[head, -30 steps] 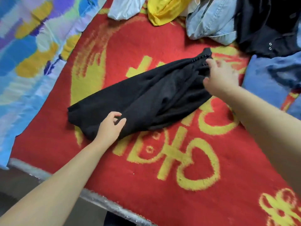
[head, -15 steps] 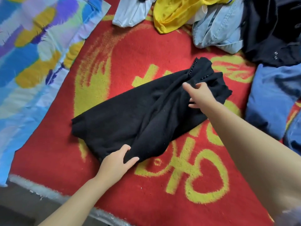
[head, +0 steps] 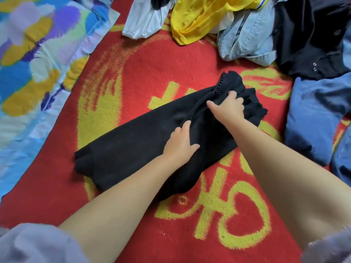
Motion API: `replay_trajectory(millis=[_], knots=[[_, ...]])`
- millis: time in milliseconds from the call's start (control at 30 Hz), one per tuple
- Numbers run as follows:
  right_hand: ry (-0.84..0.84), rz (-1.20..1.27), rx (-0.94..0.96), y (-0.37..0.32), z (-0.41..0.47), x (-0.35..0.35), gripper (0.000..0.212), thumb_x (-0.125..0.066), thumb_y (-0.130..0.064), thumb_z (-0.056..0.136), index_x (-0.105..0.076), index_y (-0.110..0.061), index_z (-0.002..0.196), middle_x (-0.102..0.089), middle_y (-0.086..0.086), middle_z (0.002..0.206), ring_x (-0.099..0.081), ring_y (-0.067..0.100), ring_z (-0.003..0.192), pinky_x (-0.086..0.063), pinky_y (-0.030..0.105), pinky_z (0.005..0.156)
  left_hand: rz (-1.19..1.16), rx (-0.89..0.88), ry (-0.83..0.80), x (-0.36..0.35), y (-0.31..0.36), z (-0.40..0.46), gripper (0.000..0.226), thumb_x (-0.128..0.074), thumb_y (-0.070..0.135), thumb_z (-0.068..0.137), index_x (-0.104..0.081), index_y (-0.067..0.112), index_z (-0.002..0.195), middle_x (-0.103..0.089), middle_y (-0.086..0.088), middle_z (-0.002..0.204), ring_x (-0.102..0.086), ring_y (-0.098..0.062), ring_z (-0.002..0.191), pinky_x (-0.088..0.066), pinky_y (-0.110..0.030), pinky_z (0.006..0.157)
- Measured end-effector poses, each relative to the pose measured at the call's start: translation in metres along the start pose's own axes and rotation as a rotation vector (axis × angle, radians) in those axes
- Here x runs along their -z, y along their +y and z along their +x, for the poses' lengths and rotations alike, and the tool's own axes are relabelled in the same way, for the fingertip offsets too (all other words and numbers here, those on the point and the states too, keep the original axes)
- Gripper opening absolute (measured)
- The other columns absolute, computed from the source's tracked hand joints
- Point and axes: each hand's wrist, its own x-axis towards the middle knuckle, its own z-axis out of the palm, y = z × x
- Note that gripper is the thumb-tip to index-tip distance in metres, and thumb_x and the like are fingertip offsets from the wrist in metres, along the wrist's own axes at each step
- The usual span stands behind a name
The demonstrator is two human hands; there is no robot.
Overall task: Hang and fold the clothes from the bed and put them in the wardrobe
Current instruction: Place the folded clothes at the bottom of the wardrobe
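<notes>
A black garment (head: 133, 149) lies folded lengthwise in a long diagonal strip on the red blanket (head: 152, 59) that covers the bed. My left hand (head: 180, 144) rests on its middle, fingers laid along a crease and thumb spread to the right. My right hand (head: 228, 108) is at the strip's upper right end, where its fingers curl into the bunched cloth beside a row of small beads. Both forearms reach in from the bottom edge.
Loose clothes crowd the far and right sides: a white piece (head: 144, 21), a yellow one (head: 205, 16), light denim (head: 247, 40), a black garment with snaps (head: 313, 44) and blue fabric (head: 319, 114). A colourful sheet (head: 38, 54) lies at the left.
My left hand has let go of the garment's near edge and moved up onto its middle. My right hand has closed on the bunched upper end. The camera has moved closer.
</notes>
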Motion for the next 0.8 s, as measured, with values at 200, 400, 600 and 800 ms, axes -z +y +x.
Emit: replay_trajectory(millis=[200,400,600,800], knots=[[-0.057,0.508,-0.084,-0.005,0.025,0.025,0.010,-0.049,-0.001,0.088,-0.050,-0.010,0.084,-0.049,0.001,0.077,-0.051,0.020,0.071,-0.039,0.022,0.059,-0.517,0.076,-0.183,0.005,-0.006,0.017,0.035,-0.069,0.036,0.085,-0.066,0.010,0.108,-0.071,-0.007,0.106,-0.068,-0.021,0.098,-0.055,-0.041,0.089],[-0.520,1.428,-0.151,0.011,0.009,0.066,0.025,-0.054,-0.032,0.090,-0.067,-0.012,0.085,-0.068,0.002,0.080,-0.066,0.019,0.072,-0.054,0.034,0.075,-0.651,0.009,-0.294,0.014,-0.006,0.022,0.033,-0.065,0.027,0.088,-0.060,0.022,0.120,-0.065,0.009,0.121,-0.059,-0.007,0.114,-0.045,-0.031,0.100],[-0.302,1.078,-0.059,-0.003,0.028,0.056,0.022,-0.045,-0.001,0.096,-0.059,-0.017,0.096,-0.067,0.001,0.078,-0.065,0.014,0.070,-0.053,0.031,0.066,-0.491,0.034,-0.079,0.008,-0.006,0.035,0.031,-0.061,0.024,0.089,-0.059,0.022,0.120,-0.067,0.003,0.113,-0.064,-0.012,0.100,-0.053,-0.036,0.089],[0.072,0.272,-0.033,0.018,0.014,0.032,0.056,-0.045,-0.005,0.088,-0.037,-0.010,0.144,-0.047,0.014,0.138,-0.048,0.028,0.124,-0.038,0.036,0.104,-0.246,-0.056,0.259,0.022,-0.042,0.026,0.027,-0.061,0.030,0.090,-0.055,0.025,0.116,-0.057,0.008,0.101,-0.056,-0.004,0.087,-0.042,-0.016,0.075]])
